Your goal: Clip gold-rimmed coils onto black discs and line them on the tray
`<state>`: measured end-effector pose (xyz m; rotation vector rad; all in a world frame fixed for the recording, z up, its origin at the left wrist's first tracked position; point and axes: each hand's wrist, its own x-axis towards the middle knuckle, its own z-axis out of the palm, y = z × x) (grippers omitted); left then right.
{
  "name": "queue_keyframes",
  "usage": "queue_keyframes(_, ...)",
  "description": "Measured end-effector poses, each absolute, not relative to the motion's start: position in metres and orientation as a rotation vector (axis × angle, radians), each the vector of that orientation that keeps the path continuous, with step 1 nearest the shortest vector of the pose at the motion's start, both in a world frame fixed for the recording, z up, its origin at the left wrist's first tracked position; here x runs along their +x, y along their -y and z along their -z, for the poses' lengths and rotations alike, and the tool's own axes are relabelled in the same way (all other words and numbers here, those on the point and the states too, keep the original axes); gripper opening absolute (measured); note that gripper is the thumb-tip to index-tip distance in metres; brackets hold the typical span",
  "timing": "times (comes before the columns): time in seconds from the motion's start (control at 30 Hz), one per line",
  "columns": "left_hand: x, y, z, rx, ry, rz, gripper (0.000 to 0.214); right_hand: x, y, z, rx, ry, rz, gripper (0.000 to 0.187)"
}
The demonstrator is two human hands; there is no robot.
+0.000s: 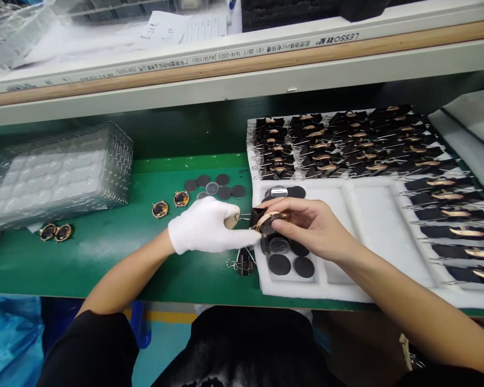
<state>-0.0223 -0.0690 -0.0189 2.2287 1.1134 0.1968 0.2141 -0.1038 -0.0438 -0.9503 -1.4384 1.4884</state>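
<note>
My left hand (207,224), in a white glove, is closed on a black binder clip (257,216) by its wire handles. My bare right hand (308,223) pinches a rose-gold round watch case (271,219) that sits in the clip's jaws. Both hands meet above the left compartment of a white foam tray (339,269), over several black round pads (280,264). Another binder clip (242,264) lies on the green mat just below my left hand.
Rows of clipped watch cases (347,142) fill the tray's far and right side. Loose black discs (218,185) and single watch cases (170,203) lie on the green mat (116,252). A stack of clear blister trays (60,172) stands at the left. A shelf rail (242,70) runs overhead.
</note>
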Motion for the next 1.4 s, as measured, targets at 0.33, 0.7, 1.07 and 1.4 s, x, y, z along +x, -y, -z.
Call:
queue_keyframes(0.33,-0.018,0.074,0.026,2.256,-1.118,-0.198,0.057,0.218,0.107,0.044,-0.984,1.434,-1.558,0.015)
queue_keyframes(0.7,-0.009,0.077,0.028,1.857,-1.114,-0.347,0.048,0.209,0.101,0.052,-1.166,0.780,-1.606,0.028)
queue_keyframes(1.07,-0.006,0.077,0.031,1.811,-1.140,-0.244,0.047,0.209,0.103,0.059,-1.134,0.934,-1.508,0.028)
queue_keyframes(1.4,-0.003,0.083,0.035,1.783,-1.172,-0.303,0.047,0.206,0.104,0.059,-1.141,0.943,-1.477,0.030)
